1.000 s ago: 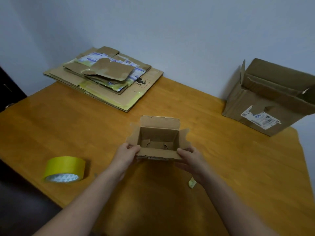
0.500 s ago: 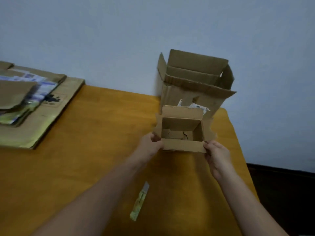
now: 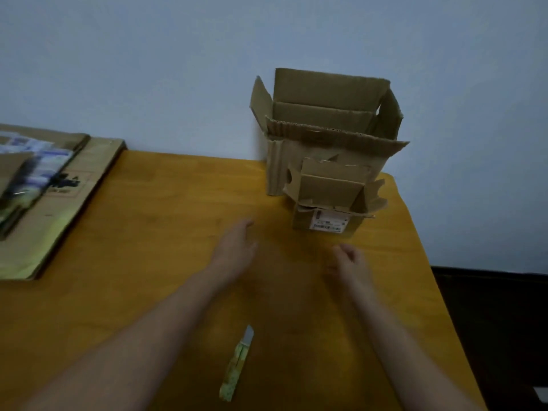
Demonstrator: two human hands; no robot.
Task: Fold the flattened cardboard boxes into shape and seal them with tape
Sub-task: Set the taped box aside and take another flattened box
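Note:
A small brown cardboard box stands upright with its top flaps open and a white label on its front, at the far right of the wooden table. Directly behind it stands a larger open cardboard box, against the wall. My left hand hovers just left of and below the small box, fingers apart, holding nothing. My right hand is below the box, blurred, fingers loosely curled and empty. Neither hand touches the box.
A stack of flattened cardboard boxes lies at the table's left edge. A small folded strip of yellow-green tape lies on the table between my forearms. The table's right edge drops to a dark floor.
Both hands carried the small box rightward, set it down in front of the larger box, then let go and drew back. The view swung right, so the tape roll is out of sight.

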